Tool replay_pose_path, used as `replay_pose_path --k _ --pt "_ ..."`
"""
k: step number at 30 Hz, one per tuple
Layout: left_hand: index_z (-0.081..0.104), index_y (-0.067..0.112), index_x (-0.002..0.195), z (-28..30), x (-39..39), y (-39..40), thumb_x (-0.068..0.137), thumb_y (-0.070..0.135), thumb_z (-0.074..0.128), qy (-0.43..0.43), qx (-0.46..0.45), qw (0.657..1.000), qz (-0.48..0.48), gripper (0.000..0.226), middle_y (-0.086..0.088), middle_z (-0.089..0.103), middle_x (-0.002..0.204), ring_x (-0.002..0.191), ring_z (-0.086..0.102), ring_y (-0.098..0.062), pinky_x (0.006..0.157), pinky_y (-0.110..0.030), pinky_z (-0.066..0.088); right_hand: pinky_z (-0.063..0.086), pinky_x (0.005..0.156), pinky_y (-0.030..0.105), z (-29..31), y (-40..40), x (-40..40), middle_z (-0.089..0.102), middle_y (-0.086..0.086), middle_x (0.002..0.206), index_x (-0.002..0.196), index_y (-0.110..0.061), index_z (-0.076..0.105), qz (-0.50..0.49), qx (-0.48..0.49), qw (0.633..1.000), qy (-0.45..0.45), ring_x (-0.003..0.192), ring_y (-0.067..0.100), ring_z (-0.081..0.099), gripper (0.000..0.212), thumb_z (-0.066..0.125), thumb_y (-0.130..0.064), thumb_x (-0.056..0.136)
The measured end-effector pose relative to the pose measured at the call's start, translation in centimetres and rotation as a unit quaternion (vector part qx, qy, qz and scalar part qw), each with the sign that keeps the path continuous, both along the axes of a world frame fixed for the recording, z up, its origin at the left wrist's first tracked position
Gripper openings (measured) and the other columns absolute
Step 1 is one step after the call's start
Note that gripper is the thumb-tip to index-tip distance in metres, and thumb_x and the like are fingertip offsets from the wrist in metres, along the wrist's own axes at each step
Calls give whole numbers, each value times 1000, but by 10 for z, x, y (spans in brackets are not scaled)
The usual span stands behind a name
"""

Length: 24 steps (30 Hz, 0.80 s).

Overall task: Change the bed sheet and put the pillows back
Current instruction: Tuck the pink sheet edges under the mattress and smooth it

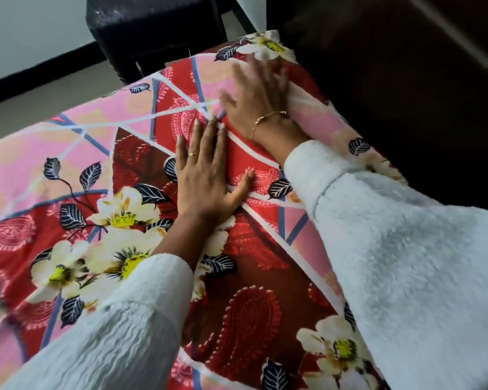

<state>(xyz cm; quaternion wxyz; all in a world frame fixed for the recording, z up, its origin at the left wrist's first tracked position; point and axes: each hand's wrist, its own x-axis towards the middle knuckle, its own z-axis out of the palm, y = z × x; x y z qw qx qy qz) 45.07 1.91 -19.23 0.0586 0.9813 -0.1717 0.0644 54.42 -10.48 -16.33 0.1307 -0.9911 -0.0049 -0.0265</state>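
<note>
The left hand (202, 175) lies flat on the bed sheet (68, 153). Its fingers (209, 142) are straight and close together, and the thumb sticks out to the side. There is a ring on one finger. The right hand (261, 99) is a bit farther up, near the top corner of the bed. Its fingers (248, 71) look straight and spread a little, but they are blurry, so it is hard to be sure. It also rests flat on the sheet and holds nothing. A thin bracelet (268, 119) sits on that wrist. The sheet is red and pink with big white flowers, and it lies spread out under both hands. A dark chair (152, 29) stands on the floor past the bed.
</note>
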Motion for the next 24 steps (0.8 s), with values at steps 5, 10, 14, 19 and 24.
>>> replay_pose_path --k 5,10,14,19,24 --pt "23 6 147 0 -1 -1 83 65 18 0 -3 1000 0 87 -12 22 154 144 11 -27 117 -47 3 5 114 50 -5 14 16 17 1 155 143 -32 28 106 -23 994 3 144 26 9 55 32 -54 93" --pt "15 9 149 -2 0 0 82 67 16 -2 10 1000 2 89 -7 12 157 145 5 -24 117 -46 -1 10 112 52 -10 -41 19 9 10 156 148 -26 16 -95 19 992 77 142 35 10 72 30 -66 88" --pt "8 9 150 2 -2 -4 79 70 9 21 41 999 3 93 -8 4 158 146 -1 -24 117 -46 -2 5 113 52 0 -43 -26 7 16 156 149 -16 13 -143 4 988 53 144 31 3 67 27 -54 95" --pt "-7 7 148 12 -9 -10 91 51 22 28 183 981 53 78 -12 -12 157 144 -14 -29 116 -49 -7 0 114 48 6 10 -127 11 1 157 146 -28 26 65 39 996 40 145 20 0 50 27 -44 98" --pt "16 3 148 39 -87 -19 93 48 31 25 8 995 94 72 -13 6 157 144 -9 -31 113 -43 -14 8 112 49 -12 -42 -204 22 5 155 142 -28 35 -35 -20 999 27 143 28 17 65 27 -61 87"
